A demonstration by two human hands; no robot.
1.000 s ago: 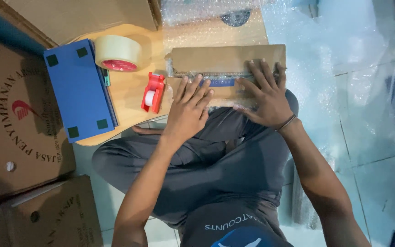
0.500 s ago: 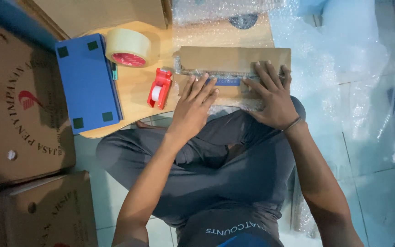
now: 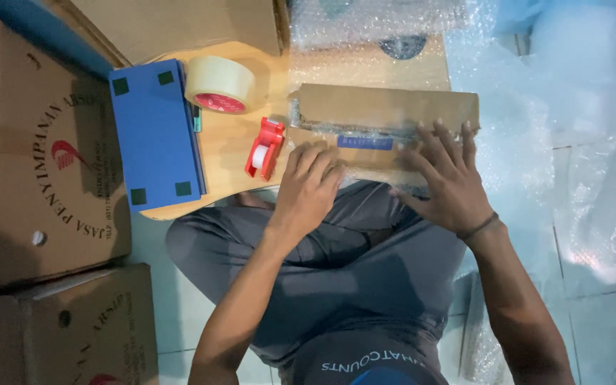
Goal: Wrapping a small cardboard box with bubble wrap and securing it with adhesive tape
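Seen from the head camera, both hands lie flat, fingers spread, on a cardboard-wrapped parcel at the near edge of a low wooden table, above the person's folded legs in grey trousers. The left hand presses palm down on the parcel's near left part, closing around nothing, its fingertips reaching toward a small blue label that sits between the two hands. The right hand is likewise open and flat, its fingers splayed over the parcel's right half and touching the upper cardboard flap; a thin dark band circles its wrist. Bubble wrap shows under the cardboard at the fingertips and spreads out beyond and to the right of the right hand. Just left of the left hand stands a red tape dispenser with a white roll, apart from the knuckles. Farther left and beyond lies a roll of clear packing tape, and next to it a blue rectangular board with dark corner pads. Large brown cartons stand well left of both hands.
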